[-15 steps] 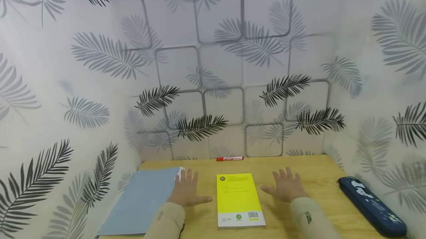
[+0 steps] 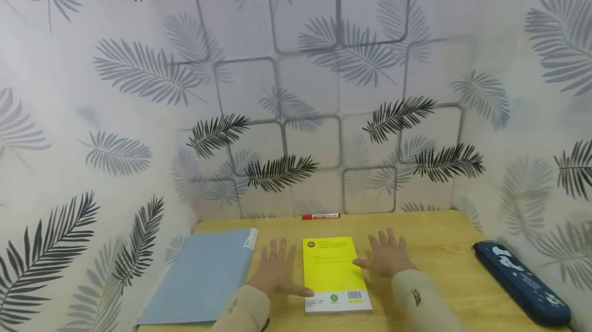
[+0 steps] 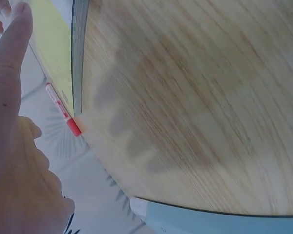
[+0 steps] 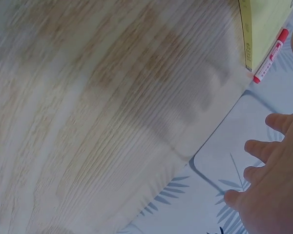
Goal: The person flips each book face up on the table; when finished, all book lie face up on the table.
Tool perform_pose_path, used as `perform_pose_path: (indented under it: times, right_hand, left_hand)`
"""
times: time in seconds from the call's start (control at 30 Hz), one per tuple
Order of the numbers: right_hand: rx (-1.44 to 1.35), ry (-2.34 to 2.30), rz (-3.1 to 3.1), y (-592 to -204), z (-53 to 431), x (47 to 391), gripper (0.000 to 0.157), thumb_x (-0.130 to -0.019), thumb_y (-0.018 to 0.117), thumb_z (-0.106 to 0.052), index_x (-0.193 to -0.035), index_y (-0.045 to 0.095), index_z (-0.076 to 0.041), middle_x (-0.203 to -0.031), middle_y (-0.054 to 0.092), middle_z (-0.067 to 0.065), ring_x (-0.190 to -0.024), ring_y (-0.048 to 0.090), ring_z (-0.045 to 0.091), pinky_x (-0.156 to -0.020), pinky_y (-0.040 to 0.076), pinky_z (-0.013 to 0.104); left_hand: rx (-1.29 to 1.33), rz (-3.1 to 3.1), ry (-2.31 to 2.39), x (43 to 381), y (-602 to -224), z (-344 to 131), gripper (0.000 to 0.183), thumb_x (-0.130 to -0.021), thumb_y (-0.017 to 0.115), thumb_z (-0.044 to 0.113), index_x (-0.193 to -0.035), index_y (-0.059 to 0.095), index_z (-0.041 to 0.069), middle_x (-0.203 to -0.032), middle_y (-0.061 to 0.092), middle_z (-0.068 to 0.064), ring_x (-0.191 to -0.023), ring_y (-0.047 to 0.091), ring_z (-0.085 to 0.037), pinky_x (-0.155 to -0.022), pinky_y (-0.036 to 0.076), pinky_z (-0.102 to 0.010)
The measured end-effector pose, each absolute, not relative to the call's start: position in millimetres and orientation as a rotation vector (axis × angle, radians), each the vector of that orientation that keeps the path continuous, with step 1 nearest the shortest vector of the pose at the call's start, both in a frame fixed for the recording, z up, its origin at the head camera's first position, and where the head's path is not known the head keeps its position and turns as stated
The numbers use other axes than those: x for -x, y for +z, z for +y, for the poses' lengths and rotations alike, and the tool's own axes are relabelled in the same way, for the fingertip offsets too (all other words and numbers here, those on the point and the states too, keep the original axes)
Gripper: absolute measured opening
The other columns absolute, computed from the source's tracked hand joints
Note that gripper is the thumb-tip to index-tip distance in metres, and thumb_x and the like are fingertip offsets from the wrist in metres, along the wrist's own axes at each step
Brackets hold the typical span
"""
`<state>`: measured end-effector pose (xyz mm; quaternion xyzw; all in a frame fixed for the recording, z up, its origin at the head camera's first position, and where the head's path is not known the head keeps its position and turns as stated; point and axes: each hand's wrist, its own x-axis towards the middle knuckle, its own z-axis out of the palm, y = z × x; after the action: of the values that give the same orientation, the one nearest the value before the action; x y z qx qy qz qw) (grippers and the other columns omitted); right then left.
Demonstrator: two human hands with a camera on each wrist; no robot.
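A yellow book point(image 2: 329, 268) with a white band and barcode lies flat on the wooden table. Just left of it my left hand point(image 2: 276, 271) hovers with fingers spread, its thumb over the book's lower left edge in the head view. On the other side is my right hand point(image 2: 386, 257), fingers also spread, its thumb tip at the book's right edge. In the left wrist view the left hand point(image 3: 14, 136) casts a shadow on the wood and holds nothing. The right wrist view shows the right hand point(image 4: 273, 180) above the surface, likewise holding nothing.
A grey-blue folder point(image 2: 199, 275) lies on the left of the table point(image 2: 444, 250). Behind the book is a red and white marker point(image 2: 321, 216), near the back edge. A dark blue pencil case point(image 2: 520, 283) lies at the right. Leaf-patterned sheeting surrounds the table.
Both hands have moved inward toward the book, the left one to the right and the right one to the left. The folder's white corner is uncovered now. The head view has shifted slightly.
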<state>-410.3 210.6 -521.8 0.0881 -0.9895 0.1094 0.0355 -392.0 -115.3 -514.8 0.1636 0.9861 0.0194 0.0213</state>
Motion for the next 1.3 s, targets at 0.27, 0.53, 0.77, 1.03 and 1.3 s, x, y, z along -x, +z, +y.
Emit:
perform_pose_path:
  times: [0.27, 0.53, 0.77, 1.03, 1.3]
  right_hand:
    - [-0.251, 0.312, -3.033, -512.7, 192.3, 425.4, 0.099, -0.088, 0.061, -0.073, -0.153, 0.044, 0.0, -0.158, 0.032, 0.033, -0.149, 0.013, 0.055, -0.114, 0.002, 0.075]
    - [-0.251, 0.231, -3.036, -507.8, 171.5, 436.0, 0.092, -0.09, 0.062, -0.07, -0.153, 0.046, -0.004, -0.159, 0.034, 0.028, -0.149, 0.015, 0.054, -0.113, 0.006, 0.076]
    - [-0.199, 0.213, -3.086, -534.3, 159.7, 442.6, 0.083, -0.088, 0.067, -0.067, -0.146, 0.056, -0.008, -0.158, 0.038, 0.023, -0.149, 0.017, 0.053, -0.113, 0.007, 0.076]
    - [-0.239, 0.194, -3.112, -547.2, 147.8, 445.4, 0.083, -0.087, 0.066, -0.069, -0.143, 0.059, -0.007, -0.157, 0.04, 0.023, -0.148, 0.019, 0.053, -0.113, 0.011, 0.076]
    - [-0.236, 0.237, -3.194, -539.0, 138.3, 448.2, 0.07, -0.095, 0.063, -0.061, -0.135, 0.064, -0.003, -0.15, 0.048, 0.026, -0.145, 0.025, 0.056, -0.112, 0.015, 0.076]
  left_hand:
    - [-0.51, 3.008, -0.02, 399.0, -517.0, -109.7, 0.14, -0.054, 0.066, 0.095, -0.164, 0.028, 0.018, -0.17, 0.008, -0.019, -0.154, 0.003, -0.045, -0.121, 0.005, -0.063]
    - [-0.555, 2.94, -0.001, 387.1, -508.9, -105.4, 0.104, -0.065, 0.072, 0.084, -0.153, 0.05, 0.033, -0.168, 0.021, -0.015, -0.152, 0.01, -0.049, -0.12, 0.009, -0.065]
    - [-0.529, 2.877, 0.021, 382.1, -527.5, -94.7, 0.074, -0.068, 0.081, 0.073, -0.13, 0.071, 0.034, -0.134, 0.063, -0.002, -0.126, 0.052, -0.032, -0.113, 0.032, -0.055]
    - [-0.568, 2.847, -0.29, 368.3, -523.0, -76.1, 0.05, -0.072, 0.085, 0.063, -0.095, 0.078, 0.019, -0.08, 0.062, 0.004, -0.083, 0.05, -0.016, -0.096, 0.041, -0.037]
    - [-0.669, 2.832, -0.31, 360.7, -519.8, -68.4, 0.046, -0.076, 0.083, 0.061, -0.091, 0.078, 0.018, -0.078, 0.059, 0.005, -0.082, 0.047, -0.014, -0.09, 0.042, -0.032]
